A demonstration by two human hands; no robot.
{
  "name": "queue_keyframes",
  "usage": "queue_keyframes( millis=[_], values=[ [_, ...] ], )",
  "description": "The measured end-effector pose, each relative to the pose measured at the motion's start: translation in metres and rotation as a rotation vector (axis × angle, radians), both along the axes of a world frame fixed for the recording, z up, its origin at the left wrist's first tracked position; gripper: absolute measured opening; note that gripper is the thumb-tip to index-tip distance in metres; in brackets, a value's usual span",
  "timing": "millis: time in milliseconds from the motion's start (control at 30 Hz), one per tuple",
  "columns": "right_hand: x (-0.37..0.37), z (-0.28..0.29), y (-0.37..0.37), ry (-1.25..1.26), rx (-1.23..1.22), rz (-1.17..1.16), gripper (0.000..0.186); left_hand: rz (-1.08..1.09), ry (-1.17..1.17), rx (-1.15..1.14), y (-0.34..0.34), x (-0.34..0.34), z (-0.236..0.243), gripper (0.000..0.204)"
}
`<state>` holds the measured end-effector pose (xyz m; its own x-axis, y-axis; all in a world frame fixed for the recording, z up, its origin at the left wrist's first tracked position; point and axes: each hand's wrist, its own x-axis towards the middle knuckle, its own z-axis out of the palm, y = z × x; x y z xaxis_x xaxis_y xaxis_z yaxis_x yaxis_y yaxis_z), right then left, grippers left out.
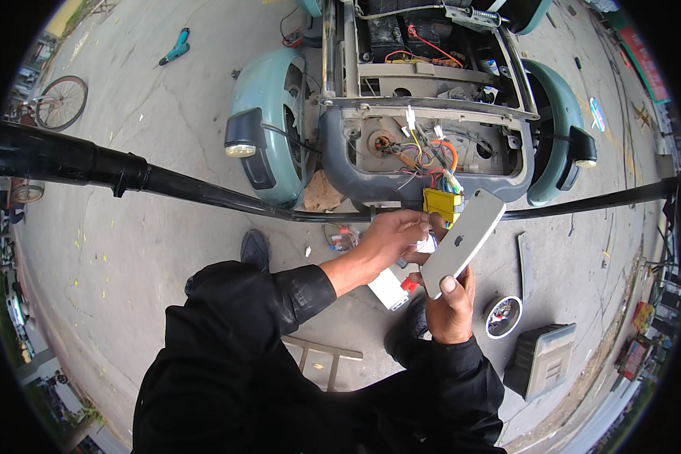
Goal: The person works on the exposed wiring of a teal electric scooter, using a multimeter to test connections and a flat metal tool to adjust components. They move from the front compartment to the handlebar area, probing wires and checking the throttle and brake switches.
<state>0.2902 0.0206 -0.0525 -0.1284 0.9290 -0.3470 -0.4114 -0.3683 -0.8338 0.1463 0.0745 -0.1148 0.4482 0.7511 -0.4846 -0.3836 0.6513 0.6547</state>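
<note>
My right hand [450, 314] grips a white smartphone [461, 238], held tilted over the black bar [250, 204]. My left hand [390, 242] is closed just left of the phone, pinching near thin wires and a small white piece [425, 246]; what exactly it holds is unclear. A yellow plastic housing [439, 200] with a bundle of coloured wires [446, 166] hangs behind both hands from the open front [371, 185] of a dismantled small vehicle. Below my fingers, a white rectangular box [386, 289] with a red connector is partly hidden.
Pale teal wheel fenders [253, 94] flank the vehicle frame. On the pavement lie a teal drill [175, 49], a stone [321, 197], a metal strip [523, 268], a round container [503, 318], a grey bin [541, 363] and a stool [325, 352]. A bicycle [60, 102] stands at left.
</note>
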Motion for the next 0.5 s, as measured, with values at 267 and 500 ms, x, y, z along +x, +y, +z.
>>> queue_keyframes(
  millis=[267,500],
  values=[
    [-0.001,0.0,0.004,0.031,-0.029,0.025,0.094,-0.022,0.284,0.015,0.004,-0.007,-0.007,0.028],
    [0.001,-0.001,0.006,0.053,-0.042,0.025,0.095,0.055,0.305,0.098,0.007,-0.002,-0.011,0.027]
  ],
)
